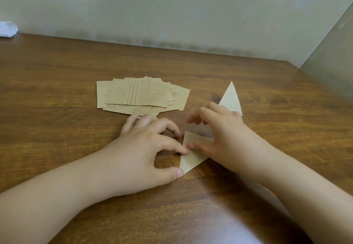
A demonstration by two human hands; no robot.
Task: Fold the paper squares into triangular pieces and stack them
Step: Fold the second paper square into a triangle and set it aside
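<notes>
On a wooden bench [57, 94], a person's left hand [145, 148] and right hand [225, 134] press curled fingers [188, 145] onto a tan printed paper triangle [191, 159] lying flat between them, apparently creasing its fold. The crease should come out sharper if one hand pins the corner while the other runs along the folded edge. A loose pile of unfolded paper squares [141, 94] lies just beyond the left hand; a finished triangle [231, 98] rests behind the right.
</notes>
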